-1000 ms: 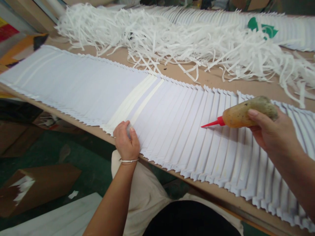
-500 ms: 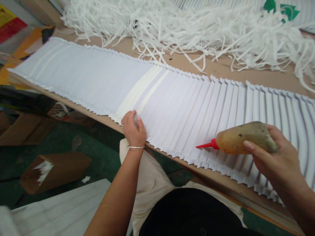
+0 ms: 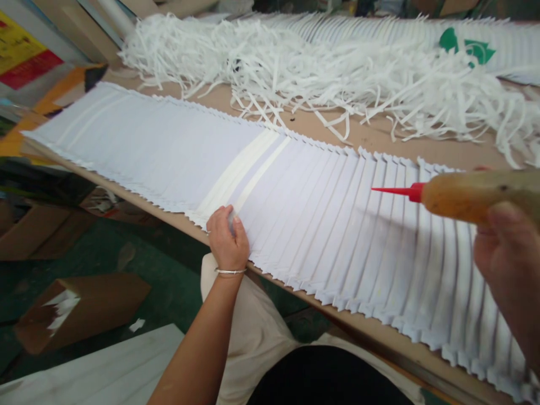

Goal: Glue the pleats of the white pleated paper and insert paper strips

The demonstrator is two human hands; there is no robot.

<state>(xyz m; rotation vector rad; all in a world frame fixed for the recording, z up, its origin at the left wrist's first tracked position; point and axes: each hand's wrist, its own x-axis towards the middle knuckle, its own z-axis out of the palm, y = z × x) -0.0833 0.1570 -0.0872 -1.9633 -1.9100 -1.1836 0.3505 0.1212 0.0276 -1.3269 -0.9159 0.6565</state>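
Observation:
A long fanned row of overlapping white paper sheets [image 3: 295, 225] lies across the table, with cream bands [image 3: 240, 171] running over its sheets. My left hand [image 3: 228, 239] grips the row's near edge, its fingers curled over the sheets. My right hand [image 3: 510, 253] sits at the right of the view, partly cut off by the frame. It is shut around a squeeze bottle [image 3: 476, 197] of amber liquid, held nearly level above the sheets. The bottle's red pointed nozzle [image 3: 400, 191] aims left, and no contact with the paper shows.
A tangled heap of white paper strips [image 3: 329, 73] lies on the tan table [image 3: 363, 135] behind the row. Beyond it is another fanned row [image 3: 337, 28] with a green piece [image 3: 466, 48]. Cardboard [image 3: 80, 312] and a white board [image 3: 97, 365] lie below the table's near edge.
My right hand has carried the bottle up and to the right, and the bottle now lies closer to level. My left hand stays at the same spot on the paper.

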